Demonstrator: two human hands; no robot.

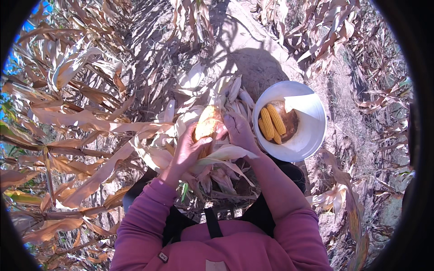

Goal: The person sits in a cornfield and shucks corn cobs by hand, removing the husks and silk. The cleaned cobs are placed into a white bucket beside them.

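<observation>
A yellow ear of corn (pixel 206 123) stands between my two hands, its upper part bare of husk. My left hand (pixel 188 147) is wrapped round its lower left side, the thumb lying across the front. At the right side of the ear, my right hand (pixel 238 129) has its fingers bent in against the husk; what exactly they pinch is partly hidden. Pale dry husk leaves (pixel 228 154) hang loose below the ear and over my right wrist. Just right of my right hand stands a white bucket (pixel 312 131) with several husked corn cobs (pixel 272 122) inside.
Dry corn stalks and leaves (pixel 86 153) crowd the left side, some reaching close to my left forearm. Discarded husks (pixel 192 77) lie on the ground ahead of my hands. More dry plants (pixel 332 31) stand at the far right, and bare soil (pixel 246 27) shows between the rows.
</observation>
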